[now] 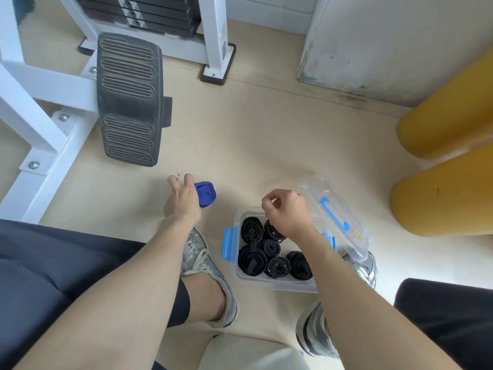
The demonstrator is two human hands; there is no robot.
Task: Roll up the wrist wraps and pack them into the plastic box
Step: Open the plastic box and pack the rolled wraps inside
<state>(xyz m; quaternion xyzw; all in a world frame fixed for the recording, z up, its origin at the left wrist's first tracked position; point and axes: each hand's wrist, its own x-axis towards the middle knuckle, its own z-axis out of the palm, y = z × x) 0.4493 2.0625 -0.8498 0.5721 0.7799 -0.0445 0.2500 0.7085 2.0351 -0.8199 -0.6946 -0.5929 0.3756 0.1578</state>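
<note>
A tightly coiled blue wrist wrap [206, 194] of woven fabric sat against the left hand [182, 201], thumb and curled fingers closed around it just above the smooth beige floor [266, 129]. The right hand [286, 213] hung, fingers curled, over the clear plastic box [266, 285]; whether it held anything could not be told. Rolled black wraps [252, 259] filled the box, its transparent lid [338, 209] propped alongside. A ribbed rubber footplate [129, 100] on a white steel gym machine [40, 145] stood beyond.

The plastic box [240, 279] is looking clear and glossy. The black wrist wraps [252, 260] inside, and the blue wrist wrap [206, 194] at ten o'clock, are showing matt cloth.
</note>
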